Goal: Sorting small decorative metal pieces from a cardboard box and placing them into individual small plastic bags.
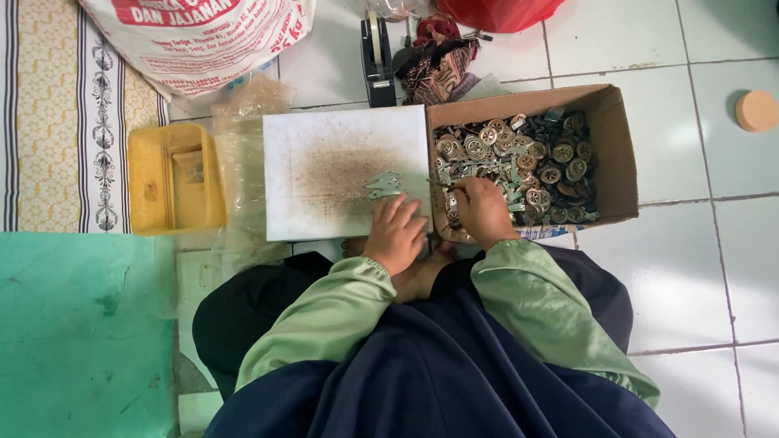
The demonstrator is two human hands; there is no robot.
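A white board (324,138) with a brown stained middle lies on the floor in front of me. A few small grey metal pieces (383,184) sit on it near its right edge. My left hand (396,234) rests on the board's near right corner, fingers bent, just below those pieces. My right hand (482,211) reaches into the near left corner of a cardboard box (618,154) full of small round and flat metal parts (535,162). Its fingers are curled among the parts; whether they grip one is hidden.
A yellow plastic tray (174,178) and clear plastic bags (243,113) lie left of the board. A black tape dispenser (377,61), dark patterned cloth (438,65) and a large printed sack (195,36) sit behind. A round tan disc (756,110) lies far right. Green mat (81,332) at left.
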